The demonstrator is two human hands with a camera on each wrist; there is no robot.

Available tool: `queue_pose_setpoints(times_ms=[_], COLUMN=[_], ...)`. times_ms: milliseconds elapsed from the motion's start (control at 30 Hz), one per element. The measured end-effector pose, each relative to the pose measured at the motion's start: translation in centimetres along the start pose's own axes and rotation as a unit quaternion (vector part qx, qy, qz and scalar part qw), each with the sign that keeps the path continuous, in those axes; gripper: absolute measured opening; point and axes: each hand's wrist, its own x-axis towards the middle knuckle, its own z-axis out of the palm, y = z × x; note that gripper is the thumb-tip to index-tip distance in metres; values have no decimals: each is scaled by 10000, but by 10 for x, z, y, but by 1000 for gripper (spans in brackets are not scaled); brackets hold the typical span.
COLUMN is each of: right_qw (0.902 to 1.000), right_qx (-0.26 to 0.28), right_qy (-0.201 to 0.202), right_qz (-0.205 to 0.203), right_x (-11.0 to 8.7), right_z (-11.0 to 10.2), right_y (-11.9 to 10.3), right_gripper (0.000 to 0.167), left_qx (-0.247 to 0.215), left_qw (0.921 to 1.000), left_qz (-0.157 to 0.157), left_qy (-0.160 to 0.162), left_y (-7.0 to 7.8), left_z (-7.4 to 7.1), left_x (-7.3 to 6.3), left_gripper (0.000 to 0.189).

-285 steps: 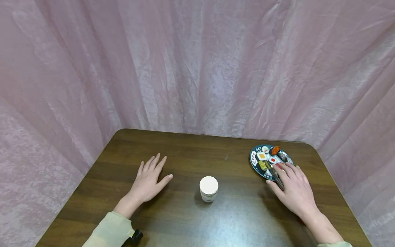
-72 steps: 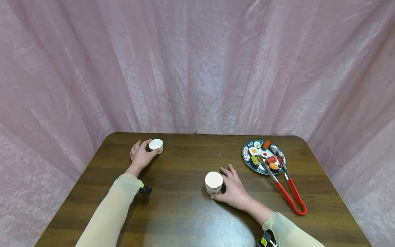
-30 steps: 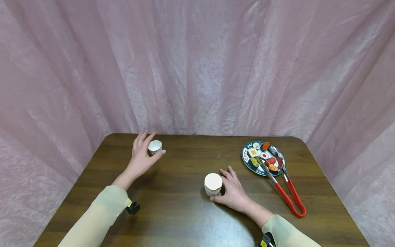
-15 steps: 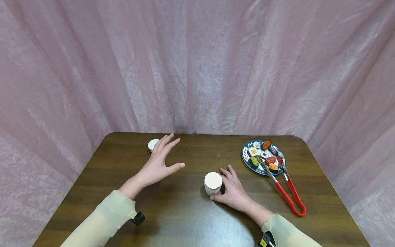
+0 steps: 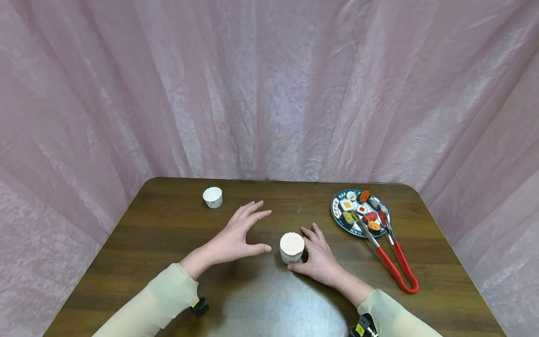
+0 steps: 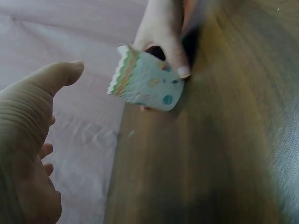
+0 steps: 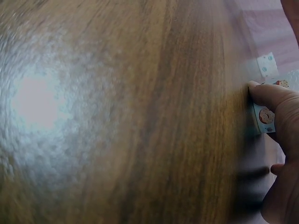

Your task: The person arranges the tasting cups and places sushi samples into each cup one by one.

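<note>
Pale scalloped-rimmed cup [image 5: 291,255], printed with small motifs, upright on table [image 5: 269,299]; inside washed out, contents unclear.

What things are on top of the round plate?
On the plate are small sushi-like pieces, and the red-handled tongs reach over it with their metal ends. The plate's surface directly beneath these is covered.

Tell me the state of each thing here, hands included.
Nearer white patterned paper cup: upright, held.
Farther white patterned paper cup: upright, unheld.
Round dark-blue plate: flat, bearing sushi-like pieces.
Red-handled metal tongs: spread, ends over plate.
Left hand: open, empty.
Right hand: gripping nearer cup.
</note>
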Motion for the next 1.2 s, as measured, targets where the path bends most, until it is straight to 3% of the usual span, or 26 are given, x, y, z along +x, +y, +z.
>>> queue_pose_setpoints(times_ms=[467,833,1200], right_qw=[10000,9999,9999], right_qx=[-14,-45,-6], right_qy=[-51,-38,-45], right_qz=[72,83,101], right_x=[-1,0,-2], right_z=[-1,-1,0], right_y=[-1,-2,-2], right_gripper=[69,73,74], left_qx=[-365,-440,-295], left_qw=[9979,9959,9960], left_qz=[10,-127,-133], left_qy=[-534,-782,-828], left_y=[1,3,5], left_z=[36,46,50], left_x=[18,27,30], left_gripper=[78,78,77])
